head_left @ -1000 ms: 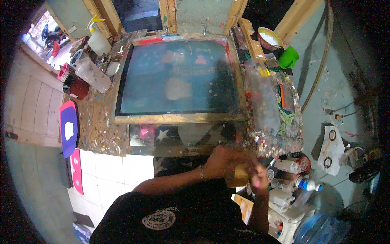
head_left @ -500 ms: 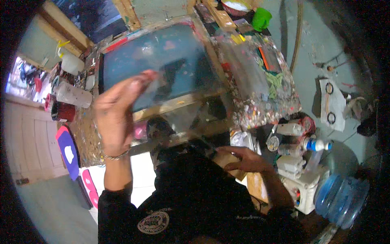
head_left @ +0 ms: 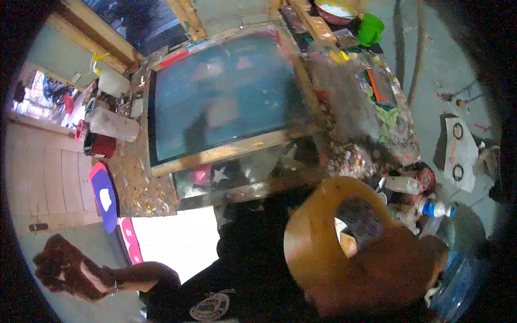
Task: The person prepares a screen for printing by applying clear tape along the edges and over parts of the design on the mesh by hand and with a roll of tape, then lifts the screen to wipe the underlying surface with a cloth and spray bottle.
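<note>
1 tan tape roll held in R hand; L hand curled, can't tell if empty.

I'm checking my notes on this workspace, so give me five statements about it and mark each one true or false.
1. The right hand holds a yellowish-brown roll of tape. True.
2. The left hand rests on the framed screen. False: it is well apart from the screen, low at the left of the view.
3. The green cup is to the left of the framed screen. False: it is to the right; the bottle with a yellow nozzle is on the left.
4. A light green cloth lies to the right of the framed screen. True.
5. The purple piece at the left bears a black shape. False: the shape is white.
</note>
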`<state>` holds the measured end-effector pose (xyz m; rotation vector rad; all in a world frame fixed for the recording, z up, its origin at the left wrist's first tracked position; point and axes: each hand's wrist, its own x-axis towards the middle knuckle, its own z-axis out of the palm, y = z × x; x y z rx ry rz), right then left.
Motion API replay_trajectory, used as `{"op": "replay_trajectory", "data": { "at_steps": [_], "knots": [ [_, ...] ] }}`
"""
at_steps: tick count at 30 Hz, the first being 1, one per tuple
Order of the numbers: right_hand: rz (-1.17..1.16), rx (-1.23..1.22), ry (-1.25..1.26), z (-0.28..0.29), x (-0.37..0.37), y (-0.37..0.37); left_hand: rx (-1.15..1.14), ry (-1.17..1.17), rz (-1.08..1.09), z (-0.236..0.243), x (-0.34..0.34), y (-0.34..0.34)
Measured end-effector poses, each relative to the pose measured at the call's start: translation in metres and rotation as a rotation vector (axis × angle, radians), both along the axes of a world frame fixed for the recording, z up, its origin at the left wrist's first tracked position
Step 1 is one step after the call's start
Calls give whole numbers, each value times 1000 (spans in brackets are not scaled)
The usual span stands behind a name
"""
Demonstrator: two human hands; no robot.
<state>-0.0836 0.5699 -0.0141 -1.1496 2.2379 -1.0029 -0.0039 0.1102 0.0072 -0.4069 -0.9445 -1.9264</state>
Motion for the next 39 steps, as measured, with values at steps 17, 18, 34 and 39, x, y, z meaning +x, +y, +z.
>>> {"op": "replay_trajectory", "data": {
  "at_steps": [17, 18, 34, 39],
  "knots": [
    [-499, 250, 328, -8, 10, 49, 377, 60, -867, -20, -25, 40],
    [-660, 259, 306, -27, 9, 61, 376, 165, -832, -28, -30, 45],
    [-1028, 992, 441, -214, -43, 135, 242, -69, -450, -58, -44, 7],
    [-1041, 484, 568, -117, -18, 109, 54, -561, -304, -59, -42, -12]
  ]
}}
